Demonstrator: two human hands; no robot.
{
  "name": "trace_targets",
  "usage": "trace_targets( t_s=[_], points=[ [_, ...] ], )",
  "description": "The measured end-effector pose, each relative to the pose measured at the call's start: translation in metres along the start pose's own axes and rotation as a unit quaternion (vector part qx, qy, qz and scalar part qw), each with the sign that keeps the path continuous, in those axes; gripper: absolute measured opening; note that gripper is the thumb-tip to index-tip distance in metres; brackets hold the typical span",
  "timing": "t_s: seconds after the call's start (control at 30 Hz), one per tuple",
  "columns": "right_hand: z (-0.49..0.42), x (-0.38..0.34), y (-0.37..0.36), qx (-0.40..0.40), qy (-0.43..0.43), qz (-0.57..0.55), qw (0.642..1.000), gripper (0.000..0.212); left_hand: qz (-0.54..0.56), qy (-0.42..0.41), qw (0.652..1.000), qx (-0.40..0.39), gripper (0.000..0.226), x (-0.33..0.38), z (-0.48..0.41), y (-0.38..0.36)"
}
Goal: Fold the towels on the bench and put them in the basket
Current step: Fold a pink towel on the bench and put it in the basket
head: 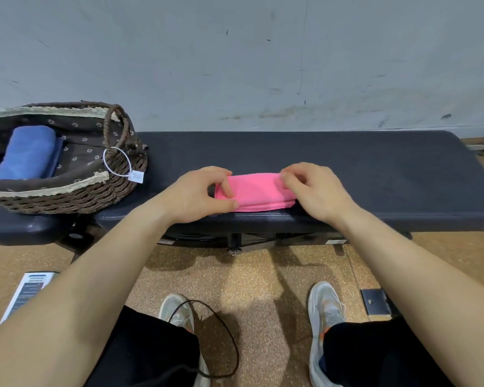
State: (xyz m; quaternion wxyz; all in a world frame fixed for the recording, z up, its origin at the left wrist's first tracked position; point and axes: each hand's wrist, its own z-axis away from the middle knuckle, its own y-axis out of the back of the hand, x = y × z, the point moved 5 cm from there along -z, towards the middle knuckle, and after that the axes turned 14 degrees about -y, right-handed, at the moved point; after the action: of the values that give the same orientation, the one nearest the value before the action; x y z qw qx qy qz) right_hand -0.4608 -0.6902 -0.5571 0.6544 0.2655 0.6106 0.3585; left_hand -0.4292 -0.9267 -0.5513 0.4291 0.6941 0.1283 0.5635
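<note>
- A pink towel (259, 192) lies folded into a short, layered strip on the black padded worktop (375, 169), close to its front edge and roughly in the middle of its length.
- The left hand (201, 194) grips the left end of the pink towel: the thumb presses against the lower front edge and curled fingers rest on top of the cloth.
- The right hand (313, 191) is at the towel's right end, its fingers curled down onto the upper right corner and pinching the fabric there; the thumb is hidden under the hand.
- Both forearms reach forward from the bottom of the view, bare to the elbow.
- A woven brown basket (95, 191) sits on the left part of the worktop, well apart from the pink towel.
- The basket has a dark flowered lining with pale lace trim, and a twisted handle (118, 129) on its right side.
- A small white tag (137, 176) hangs from that handle on a thin white loop.
- A folded blue towel (31, 152) lies inside the basket, toward its left side.
- Behind the worktop stands a scuffed grey wall (235, 51).
- Below is a speckled tan floor (263, 275), with two pale sneakers (326, 317) and a looped black cord (227, 331) near them.
- A printed sheet (28, 291) lies on the floor at the left.
</note>
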Motion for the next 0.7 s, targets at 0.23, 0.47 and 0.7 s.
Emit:
trace_targets(
  t_s=[0.23,0.47,0.7],
  points=[
    [0.011,-0.017,-0.034,0.174,-0.021,0.133,0.975,0.043,-0.089,0.081,0.988,0.101,0.036,0.012,-0.013,-0.007],
    [0.012,-0.014,-0.045,0.215,0.005,0.199,0.956,0.039,-0.258,0.058,0.960,0.086,0.021,0.027,-0.023,-0.004],
    [0.013,-0.017,-0.047,0.197,-0.010,0.220,0.955,0.039,-0.270,0.047,0.953,0.126,0.041,0.034,-0.057,-0.022]
  ],
)
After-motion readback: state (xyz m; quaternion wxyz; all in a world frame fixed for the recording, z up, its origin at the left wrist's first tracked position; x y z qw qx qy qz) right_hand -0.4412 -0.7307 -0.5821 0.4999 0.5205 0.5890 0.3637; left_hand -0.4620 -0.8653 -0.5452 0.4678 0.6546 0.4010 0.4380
